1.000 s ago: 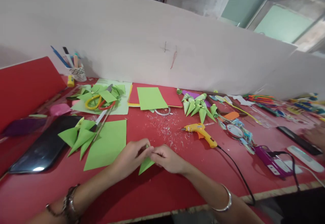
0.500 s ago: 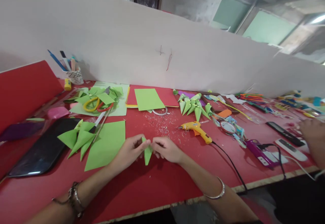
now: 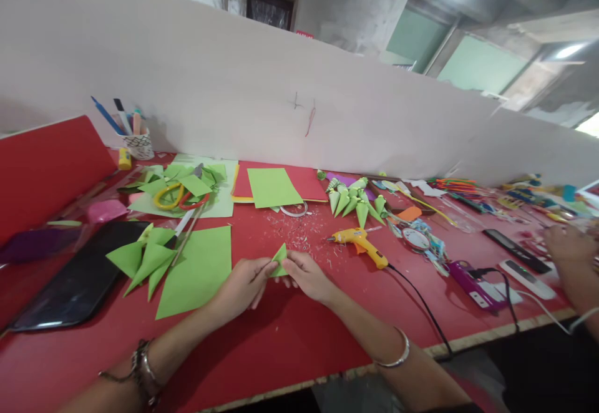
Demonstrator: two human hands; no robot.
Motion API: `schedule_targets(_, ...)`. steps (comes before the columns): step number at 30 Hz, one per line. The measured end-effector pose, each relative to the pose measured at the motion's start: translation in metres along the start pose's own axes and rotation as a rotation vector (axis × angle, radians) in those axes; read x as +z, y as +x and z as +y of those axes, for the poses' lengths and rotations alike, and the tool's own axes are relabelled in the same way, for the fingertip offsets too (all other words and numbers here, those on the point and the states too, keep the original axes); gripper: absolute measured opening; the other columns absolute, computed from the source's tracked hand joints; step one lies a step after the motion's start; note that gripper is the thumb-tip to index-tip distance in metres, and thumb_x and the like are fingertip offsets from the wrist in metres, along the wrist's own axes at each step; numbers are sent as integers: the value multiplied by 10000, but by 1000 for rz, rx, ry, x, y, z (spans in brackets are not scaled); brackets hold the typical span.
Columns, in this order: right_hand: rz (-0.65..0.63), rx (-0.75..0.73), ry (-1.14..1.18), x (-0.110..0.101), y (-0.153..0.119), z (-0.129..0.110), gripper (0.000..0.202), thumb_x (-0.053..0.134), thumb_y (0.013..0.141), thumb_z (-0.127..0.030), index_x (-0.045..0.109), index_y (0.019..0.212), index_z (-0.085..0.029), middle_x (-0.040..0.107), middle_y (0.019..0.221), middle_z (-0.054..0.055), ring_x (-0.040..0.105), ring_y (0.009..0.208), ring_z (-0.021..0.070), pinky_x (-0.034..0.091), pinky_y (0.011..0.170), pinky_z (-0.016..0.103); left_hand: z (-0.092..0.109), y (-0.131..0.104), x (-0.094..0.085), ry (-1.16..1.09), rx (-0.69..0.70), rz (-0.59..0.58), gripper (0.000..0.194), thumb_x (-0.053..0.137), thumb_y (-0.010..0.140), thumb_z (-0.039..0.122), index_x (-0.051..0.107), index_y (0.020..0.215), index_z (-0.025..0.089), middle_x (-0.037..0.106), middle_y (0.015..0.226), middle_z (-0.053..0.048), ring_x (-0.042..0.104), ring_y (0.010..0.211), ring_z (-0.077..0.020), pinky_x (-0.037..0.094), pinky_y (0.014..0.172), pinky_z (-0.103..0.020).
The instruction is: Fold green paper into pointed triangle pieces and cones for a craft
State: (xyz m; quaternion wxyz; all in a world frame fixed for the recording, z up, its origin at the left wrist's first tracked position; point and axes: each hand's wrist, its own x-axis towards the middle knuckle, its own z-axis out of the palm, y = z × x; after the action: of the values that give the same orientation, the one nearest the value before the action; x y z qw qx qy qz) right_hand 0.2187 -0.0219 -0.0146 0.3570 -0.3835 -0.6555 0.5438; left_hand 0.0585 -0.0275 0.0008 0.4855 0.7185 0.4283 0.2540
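Note:
A small folded piece of green paper [image 3: 280,261] is pinched between both of my hands above the red tabletop [image 3: 281,338]. My left hand [image 3: 246,282] grips its left side, thumb on top. On the right side my right hand [image 3: 306,274] holds it between thumb and fingers. Part of the paper is hidden by the fingertips. Left of my left hand lies a green sheet of paper [image 3: 201,269], and beside it are several green paper cones [image 3: 150,257] grouped together. A yellow hot glue gun [image 3: 362,243] lies right of my right hand.
Scissors [image 3: 171,197] rest on green scraps at the back left, near a pen cup [image 3: 139,145]. Finished-looking green cones [image 3: 358,201] lie at the back. A purple power strip [image 3: 475,288] and another person's hand [image 3: 568,244] are at the right.
The green paper has been turned: its long tip pointed down toward me, and now a short point faces up. Both hands have shifted slightly around it, and the camera view has tilted up a little.

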Motion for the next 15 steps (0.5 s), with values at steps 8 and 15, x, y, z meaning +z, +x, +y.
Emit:
schedule_targets(8,10,-114,-289,1,-4,-9,514,280,891,-465,487,533,-159,498,525,-14,462,514,82,350,545,199,0,-4,-1,-21,-16,-230,421,271,856,472,428,589,187,476,368,68,447,345,-81,371,449,-179)
schedule_targets(15,5,-77,-253,-4,-7,-16,520,275,894,-456,543,573,-147,495,525,-14,462,497,82,350,522,197,3,-6,-3,-104,17,-193,437,283,845,497,403,559,190,488,398,59,441,338,-72,355,423,-181)
